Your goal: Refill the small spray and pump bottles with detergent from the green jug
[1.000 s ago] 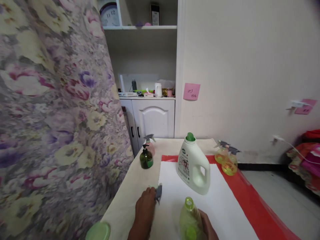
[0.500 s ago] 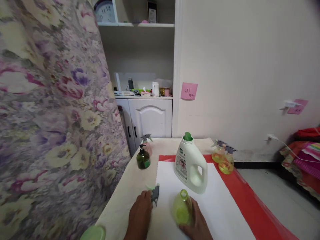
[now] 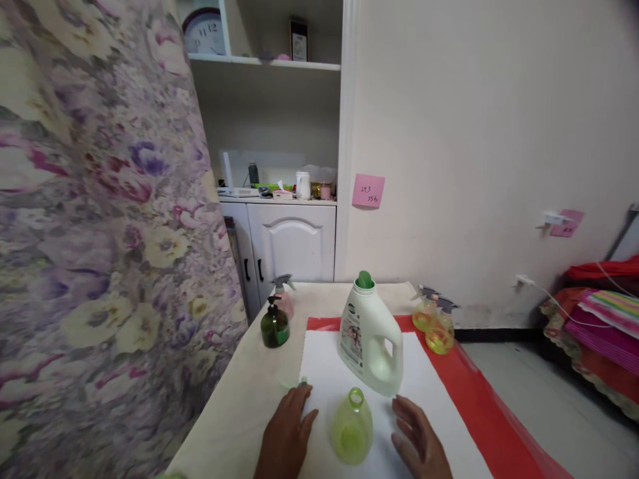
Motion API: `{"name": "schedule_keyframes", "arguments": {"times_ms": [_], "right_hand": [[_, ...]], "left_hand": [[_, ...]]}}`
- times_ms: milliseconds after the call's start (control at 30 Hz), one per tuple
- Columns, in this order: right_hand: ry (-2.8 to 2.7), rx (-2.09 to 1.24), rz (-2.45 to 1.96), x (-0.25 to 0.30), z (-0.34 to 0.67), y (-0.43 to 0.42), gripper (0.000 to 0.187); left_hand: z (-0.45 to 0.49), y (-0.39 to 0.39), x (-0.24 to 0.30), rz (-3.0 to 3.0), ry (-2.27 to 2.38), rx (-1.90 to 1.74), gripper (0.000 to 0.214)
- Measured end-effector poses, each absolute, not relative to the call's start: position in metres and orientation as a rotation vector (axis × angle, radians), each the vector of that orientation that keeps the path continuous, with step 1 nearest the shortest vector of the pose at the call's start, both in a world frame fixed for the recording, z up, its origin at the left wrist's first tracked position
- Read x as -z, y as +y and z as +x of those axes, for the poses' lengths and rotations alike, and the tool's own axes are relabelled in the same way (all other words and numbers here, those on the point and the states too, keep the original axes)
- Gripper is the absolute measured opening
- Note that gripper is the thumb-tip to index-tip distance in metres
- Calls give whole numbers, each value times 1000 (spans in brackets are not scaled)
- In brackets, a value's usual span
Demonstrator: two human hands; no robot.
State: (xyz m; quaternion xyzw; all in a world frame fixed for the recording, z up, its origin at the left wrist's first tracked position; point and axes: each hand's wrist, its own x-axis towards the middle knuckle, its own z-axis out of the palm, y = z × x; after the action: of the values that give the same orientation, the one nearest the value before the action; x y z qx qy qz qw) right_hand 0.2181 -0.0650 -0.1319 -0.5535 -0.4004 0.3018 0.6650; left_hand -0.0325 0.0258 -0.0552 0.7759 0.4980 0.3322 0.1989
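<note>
A small green bottle point(image 3: 352, 426) without its cap stands upright on the white sheet point(image 3: 434, 406) between my hands. My left hand point(image 3: 288, 429) lies flat on the table with fingers stretched, over the spot where a grey spray head lay; only a small tip shows at its fingertips. My right hand point(image 3: 422, 442) hovers open just right of the bottle, apart from it. A white detergent jug point(image 3: 369, 336) with a green cap stands right behind the bottle.
A dark green pump bottle point(image 3: 274, 324) and a pink spray bottle point(image 3: 284, 299) stand at the table's left rear. Two yellow spray bottles point(image 3: 435, 324) sit on the red mat point(image 3: 499, 412) at the right rear. A floral curtain point(image 3: 100, 233) hangs close on the left.
My right hand has let go of the green bottle, which now stands upright. My left hand has flattened over the grey spray head. The view has shifted a little to the right.
</note>
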Motion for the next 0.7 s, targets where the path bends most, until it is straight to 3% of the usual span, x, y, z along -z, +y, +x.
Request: {"name": "schedule_keyframes", "arguments": {"times_ms": [267, 433, 700], "right_hand": [[-853, -643, -1310, 59, 264, -28, 54], [-953, -687, -1233, 41, 263, 9, 51], [-1069, -786, -1241, 31, 268, 39, 36]], "left_hand": [[18, 1, 41, 1875, 1109, -1172, 32], [30, 4, 40, 1814, 1026, -1130, 43], [32, 17, 46, 1789, 893, -1047, 35]]}}
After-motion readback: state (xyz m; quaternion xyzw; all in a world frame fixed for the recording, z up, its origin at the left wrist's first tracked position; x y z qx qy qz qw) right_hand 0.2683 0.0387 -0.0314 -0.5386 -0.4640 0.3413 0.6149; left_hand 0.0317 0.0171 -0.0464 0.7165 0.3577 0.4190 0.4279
